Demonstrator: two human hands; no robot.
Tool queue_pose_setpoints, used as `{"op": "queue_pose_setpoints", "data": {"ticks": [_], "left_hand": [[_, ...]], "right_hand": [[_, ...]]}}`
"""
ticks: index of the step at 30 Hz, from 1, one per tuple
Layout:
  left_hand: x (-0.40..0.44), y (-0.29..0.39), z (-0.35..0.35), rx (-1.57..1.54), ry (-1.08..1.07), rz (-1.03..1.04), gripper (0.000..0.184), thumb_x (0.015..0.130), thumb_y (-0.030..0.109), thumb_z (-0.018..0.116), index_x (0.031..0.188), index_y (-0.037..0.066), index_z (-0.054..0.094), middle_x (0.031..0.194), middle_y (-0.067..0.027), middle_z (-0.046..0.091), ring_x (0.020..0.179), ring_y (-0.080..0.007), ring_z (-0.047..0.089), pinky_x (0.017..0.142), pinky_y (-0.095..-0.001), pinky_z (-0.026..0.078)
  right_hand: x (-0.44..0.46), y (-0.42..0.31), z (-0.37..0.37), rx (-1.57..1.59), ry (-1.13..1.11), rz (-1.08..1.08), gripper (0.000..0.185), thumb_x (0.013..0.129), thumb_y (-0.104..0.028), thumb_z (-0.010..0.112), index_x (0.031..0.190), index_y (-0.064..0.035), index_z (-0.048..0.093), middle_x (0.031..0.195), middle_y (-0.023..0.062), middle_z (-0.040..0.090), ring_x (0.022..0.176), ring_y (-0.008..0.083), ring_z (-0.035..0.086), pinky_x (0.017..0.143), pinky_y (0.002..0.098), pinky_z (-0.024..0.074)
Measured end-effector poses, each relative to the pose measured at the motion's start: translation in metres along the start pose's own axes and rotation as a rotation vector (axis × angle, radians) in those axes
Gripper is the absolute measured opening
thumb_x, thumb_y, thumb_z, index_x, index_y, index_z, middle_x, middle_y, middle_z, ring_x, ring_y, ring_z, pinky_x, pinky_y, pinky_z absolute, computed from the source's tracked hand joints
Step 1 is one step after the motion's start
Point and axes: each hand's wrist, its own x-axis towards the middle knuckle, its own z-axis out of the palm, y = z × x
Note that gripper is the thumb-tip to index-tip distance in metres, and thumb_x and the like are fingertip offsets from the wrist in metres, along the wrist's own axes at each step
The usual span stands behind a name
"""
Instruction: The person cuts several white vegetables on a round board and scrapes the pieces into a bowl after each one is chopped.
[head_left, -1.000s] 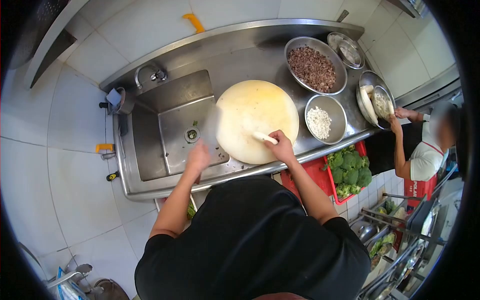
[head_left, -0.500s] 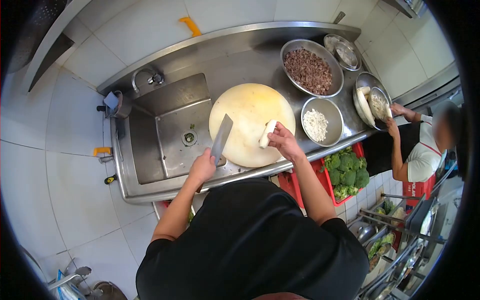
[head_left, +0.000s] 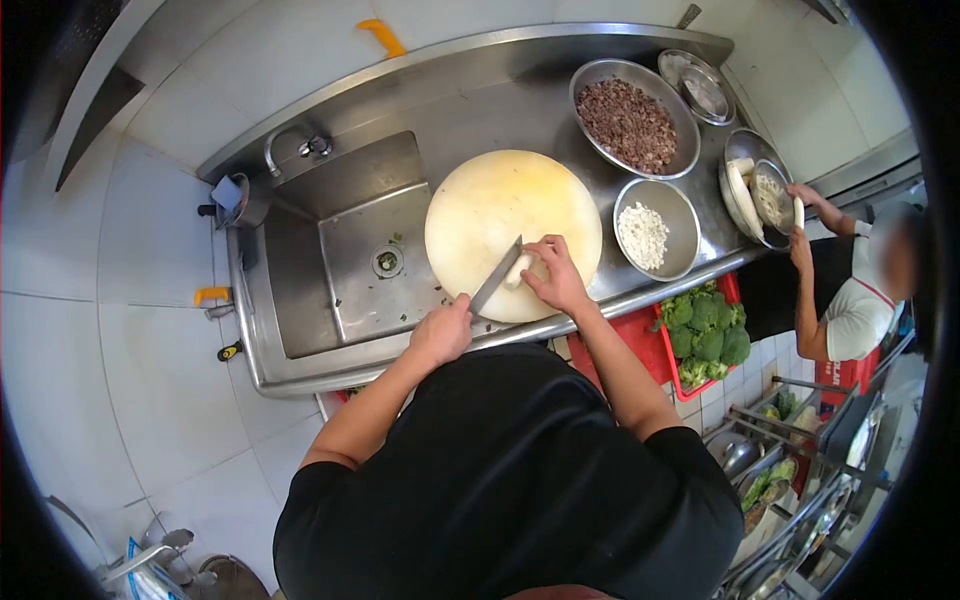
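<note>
My left hand [head_left: 443, 332] is closed round the handle of a cleaver [head_left: 497, 277], its broad grey blade turned to the upper right over the round cutting board [head_left: 515, 185]. Right beside the blade, a short, peeled white vegetable piece [head_left: 517, 271] rests on the board. My right hand [head_left: 558, 278] grips it from the right with bent fingers. The exact kind of vegetable cannot be made out. A steel bowl of white diced pieces [head_left: 642, 235] stands just right of the board.
A sink [head_left: 375, 295] lies left of the board. Behind the white dice is a bowl of reddish-brown chopped food [head_left: 627, 122]. A red crate of broccoli [head_left: 706, 335] stands below the counter edge. At right, a co-worker's hands [head_left: 803, 245] hold a long white piece by a bowl [head_left: 742, 215].
The cleaver has moved right and now lies alongside the white piece. My right hand has lowered that piece onto the board. The view has shifted slightly.
</note>
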Motion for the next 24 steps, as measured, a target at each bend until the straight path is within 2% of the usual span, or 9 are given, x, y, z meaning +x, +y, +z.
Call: {"op": "queue_pose_setpoints", "data": {"ticks": [2, 5, 12, 15, 18, 24], "left_hand": [[-0.002, 0.001, 0.002, 0.003, -0.011, 0.011, 0.026, 0.104, 0.024, 0.053, 0.12, 0.004, 0.052, 0.094, -0.0329, 0.069, 0.093, -0.0521, 0.068, 0.085, -0.061, 0.052], [0.001, 0.001, 0.0, -0.006, -0.012, 0.028, 0.025, 0.104, 0.024, 0.053, 0.121, 0.005, 0.052, 0.094, -0.0326, 0.069, 0.093, -0.0521, 0.068, 0.084, -0.0614, 0.052], [-0.007, 0.0, -0.008, 0.045, -0.061, -0.036, 0.024, 0.104, 0.022, 0.052, 0.118, 0.003, 0.051, 0.095, -0.0319, 0.07, 0.094, -0.051, 0.069, 0.084, -0.0619, 0.051], [-0.005, 0.003, -0.003, 0.071, -0.057, -0.041, 0.023, 0.104, 0.022, 0.052, 0.117, 0.003, 0.051, 0.092, -0.0316, 0.07, 0.091, -0.0515, 0.069, 0.082, -0.0628, 0.051], [0.0, 0.01, -0.005, 0.079, -0.013, -0.02, 0.022, 0.105, 0.022, 0.051, 0.116, 0.004, 0.05, 0.089, -0.0309, 0.071, 0.089, -0.0519, 0.069, 0.08, -0.0631, 0.051], [-0.002, 0.021, -0.014, 0.118, 0.005, -0.009, 0.022, 0.105, 0.022, 0.051, 0.118, 0.004, 0.05, 0.086, -0.0301, 0.071, 0.086, -0.0522, 0.069, 0.079, -0.0629, 0.052]], "right_hand": [[-0.004, 0.016, 0.005, -0.056, 0.012, -0.118, 0.039, 0.084, -0.016, 0.082, 0.121, -0.0085, 0.071, 0.124, 0.0157, 0.053, 0.107, 0.0331, 0.062, 0.094, 0.0406, 0.0535], [-0.007, 0.016, 0.008, -0.034, 0.068, -0.101, 0.027, 0.085, -0.013, 0.081, 0.11, -0.0073, 0.073, 0.117, 0.0127, 0.057, 0.103, 0.0325, 0.064, 0.091, 0.0399, 0.0546], [-0.019, 0.003, 0.033, -0.001, 0.097, -0.222, 0.015, 0.086, -0.009, 0.078, 0.1, -0.0072, 0.072, 0.107, 0.0087, 0.063, 0.1, 0.0301, 0.065, 0.084, 0.0382, 0.0552], [-0.018, 0.0, 0.037, -0.084, 0.196, -0.324, 0.014, 0.085, -0.008, 0.077, 0.098, -0.0075, 0.071, 0.106, 0.0083, 0.063, 0.101, 0.03, 0.063, 0.084, 0.0392, 0.0549], [-0.015, 0.0, 0.035, -0.139, 0.165, -0.371, 0.014, 0.084, -0.005, 0.076, 0.097, -0.0076, 0.071, 0.105, 0.0084, 0.064, 0.102, 0.0296, 0.062, 0.085, 0.0396, 0.0546], [-0.012, -0.001, 0.035, -0.135, 0.144, -0.341, 0.018, 0.083, -0.005, 0.074, 0.1, -0.0076, 0.071, 0.107, 0.0081, 0.064, 0.104, 0.0286, 0.062, 0.087, 0.0391, 0.0549]]}}
